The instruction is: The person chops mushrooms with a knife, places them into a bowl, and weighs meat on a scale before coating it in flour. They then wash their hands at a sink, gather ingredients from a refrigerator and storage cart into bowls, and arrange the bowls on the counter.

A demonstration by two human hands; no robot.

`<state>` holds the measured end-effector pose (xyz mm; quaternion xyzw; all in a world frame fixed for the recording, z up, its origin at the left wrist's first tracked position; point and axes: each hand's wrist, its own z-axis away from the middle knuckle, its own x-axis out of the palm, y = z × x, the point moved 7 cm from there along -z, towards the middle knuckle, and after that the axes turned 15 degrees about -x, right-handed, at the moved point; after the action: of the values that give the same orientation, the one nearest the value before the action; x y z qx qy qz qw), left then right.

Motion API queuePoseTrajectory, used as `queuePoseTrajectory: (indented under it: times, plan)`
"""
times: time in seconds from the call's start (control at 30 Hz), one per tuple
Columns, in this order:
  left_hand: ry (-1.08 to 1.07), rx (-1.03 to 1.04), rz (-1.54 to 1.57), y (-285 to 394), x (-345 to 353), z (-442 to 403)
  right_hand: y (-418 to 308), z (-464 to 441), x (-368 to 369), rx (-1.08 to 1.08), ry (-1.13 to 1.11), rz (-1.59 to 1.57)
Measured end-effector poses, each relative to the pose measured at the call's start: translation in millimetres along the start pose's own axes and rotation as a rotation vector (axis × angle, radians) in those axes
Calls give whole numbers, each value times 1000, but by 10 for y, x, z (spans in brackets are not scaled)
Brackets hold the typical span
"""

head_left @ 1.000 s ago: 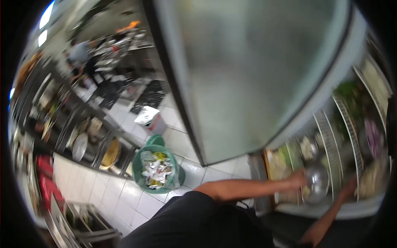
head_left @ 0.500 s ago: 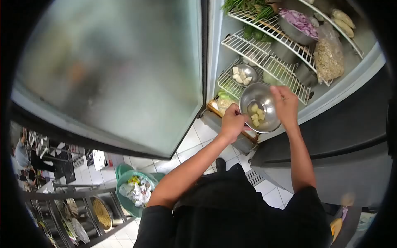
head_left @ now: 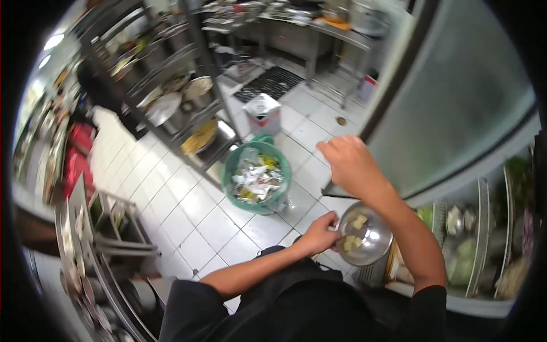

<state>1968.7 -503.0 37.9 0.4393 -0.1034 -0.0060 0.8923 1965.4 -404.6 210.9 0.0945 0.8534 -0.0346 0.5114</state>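
My left hand (head_left: 321, 232) grips the left rim of a shiny metal bowl (head_left: 374, 233), which holds several pale yellow chunks (head_left: 353, 242). Raised above and beyond the bowl, my right hand (head_left: 348, 162) has its fingers curled together; whatever is in them, if anything, is too small to make out. Forward and left of the bowl stands a green bin (head_left: 229, 191) filled with foil and plastic waste (head_left: 257, 178).
An open glass door (head_left: 456, 102) stands ahead right, beside fridge shelves (head_left: 484, 239) of vegetables. Left are a metal rack (head_left: 174, 134) with pots and a person in dark clothes (head_left: 102, 91). A white box (head_left: 264, 117) sits behind the bin.
The view has swung left from the fridge toward the bin. My right hand has left the bowl's rim and risen above it, while my left hand still holds the bowl, now outside the shelves.
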Motion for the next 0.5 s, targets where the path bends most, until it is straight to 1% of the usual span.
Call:
queuePoseTrajectory:
  times: [0.03,0.07,0.1,0.13,0.17,0.2,0.27,0.33,0.4,0.5]
  plan:
    - [81,11,57,-107,-198,175,111,-149,213,-67,-44,94]
    - [161,26,111,-208,-390,351,292,-242,403,-90,-60,114]
    - [207,26,192,-313,-591,532,483,-328,579,-73,-193,241]
    - [247,18,266,-426,-750,746,742,-310,818,-4,-377,438]
    - [319,8,345,-560,-901,954,966,-230,953,143,-601,516]
    - [382,-6,416,-697,-1060,1150,1205,-64,1083,268,-628,484]
    - [468,33,498,-874,-1327,1489,1243,161,1122,319,-813,612]
    - [547,81,612,-1011,-1574,1778,1282,310,1189,248,-768,790]
    - [638,134,659,-1135,-1893,2006,1327,319,1200,315,-837,803]
    - [733,221,760,-1214,-2411,2316,1256,387,1187,439,-875,742]
